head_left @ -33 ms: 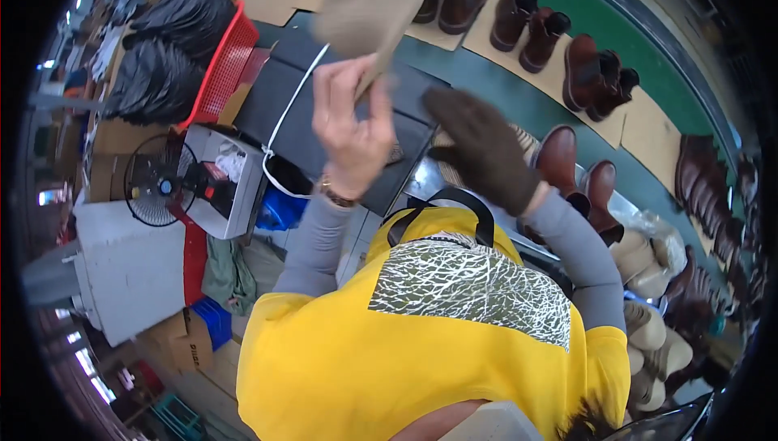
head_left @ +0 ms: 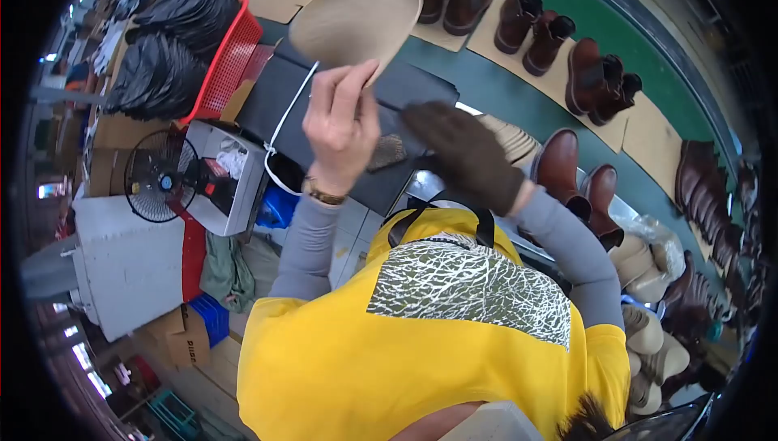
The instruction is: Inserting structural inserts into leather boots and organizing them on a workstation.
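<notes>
My bare left hand (head_left: 342,129), with a band at the wrist, pinches the lower end of a beige insole (head_left: 356,24). The insole's broad end is raised above the dark work surface (head_left: 271,89). A dark brown glove covers my right hand (head_left: 470,149), its fingers stretched toward the left hand, slightly blurred and apart from the insole. Under and between the hands lies a small dark, rough-textured block (head_left: 387,152). Beside the gloved hand, a stack of beige insoles (head_left: 509,140) is partly covered. A pair of brown boots (head_left: 557,159) stands to its right.
Several dark red-brown boots (head_left: 519,21) stand on cardboard sheets along the far bench. At left are a red basket (head_left: 223,60), black plastic-wrapped bundles (head_left: 166,72) and a fan (head_left: 162,175). A white cord (head_left: 284,129) crosses the dark surface. More insoles (head_left: 648,344) lie at lower right.
The left hand and the insole have shifted slightly left, and the insole now turns more of its broad face into view. The gloved right hand has moved left and a little nearer.
</notes>
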Tool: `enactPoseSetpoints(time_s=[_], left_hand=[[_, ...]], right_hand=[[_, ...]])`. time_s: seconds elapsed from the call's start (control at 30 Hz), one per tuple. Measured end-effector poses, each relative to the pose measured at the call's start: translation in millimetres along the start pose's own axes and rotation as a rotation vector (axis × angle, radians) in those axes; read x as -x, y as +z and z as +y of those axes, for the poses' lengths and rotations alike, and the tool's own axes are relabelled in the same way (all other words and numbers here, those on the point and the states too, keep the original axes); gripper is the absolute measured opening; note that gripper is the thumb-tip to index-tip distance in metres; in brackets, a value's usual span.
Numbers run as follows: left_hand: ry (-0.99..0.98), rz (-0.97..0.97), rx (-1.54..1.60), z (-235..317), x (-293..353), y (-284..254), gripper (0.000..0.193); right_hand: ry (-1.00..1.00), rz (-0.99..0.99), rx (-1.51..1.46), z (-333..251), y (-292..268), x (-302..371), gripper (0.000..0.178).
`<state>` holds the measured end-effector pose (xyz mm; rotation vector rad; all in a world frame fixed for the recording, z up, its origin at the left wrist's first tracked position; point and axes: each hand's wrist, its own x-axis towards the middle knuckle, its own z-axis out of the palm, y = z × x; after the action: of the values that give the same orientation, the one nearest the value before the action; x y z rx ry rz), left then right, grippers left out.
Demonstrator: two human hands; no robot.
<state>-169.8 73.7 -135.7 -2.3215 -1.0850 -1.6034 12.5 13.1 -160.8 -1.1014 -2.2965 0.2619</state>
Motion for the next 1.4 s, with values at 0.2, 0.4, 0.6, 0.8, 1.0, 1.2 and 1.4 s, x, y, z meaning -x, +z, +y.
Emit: enactPoseSetpoints(time_s=[0.2,0.4,0.6,0.8,1.0,1.2,1.4], left_hand=[[0.050,-0.618,-0.259,-81.6,122.0,-29.5,0.041],[-0.120,-0.810,-0.056,-77.8,115.2,-50.0,0.044],[0.096,-0.681,-0.161,-93.5,115.0,-39.4,0.033],[-0.147,-0.480,-0.041,-114.2,97.6,-22.4,0.013],[-0.470,-0.609,0.107,-141.4,59.5,-17.4,0.027],[-0.222,-0.534,-0.025,-105.5,31.9,-26.8,0.024],[-0.072,-0.638,-0.215,-96.1,70.0,-14.4,0.033]], right_hand=[[-0.200,-0.216,-0.035,10.4,95.1,-17.4,0.040],[-0.282,-0.372,-0.257,30.9,71.3,-16.3,0.041],[-0.180,-0.155,-0.032,30.3,95.3,-30.9,0.041],[-0.352,-0.102,-0.063,10.2,73.6,-29.8,0.038],[-0.249,0.057,0.088,0.8,87.3,-62.0,0.028],[-0.086,-0.124,0.082,43.3,111.8,-96.8,0.014],[0.083,-0.302,0.001,32.8,98.3,-107.7,0.026]])
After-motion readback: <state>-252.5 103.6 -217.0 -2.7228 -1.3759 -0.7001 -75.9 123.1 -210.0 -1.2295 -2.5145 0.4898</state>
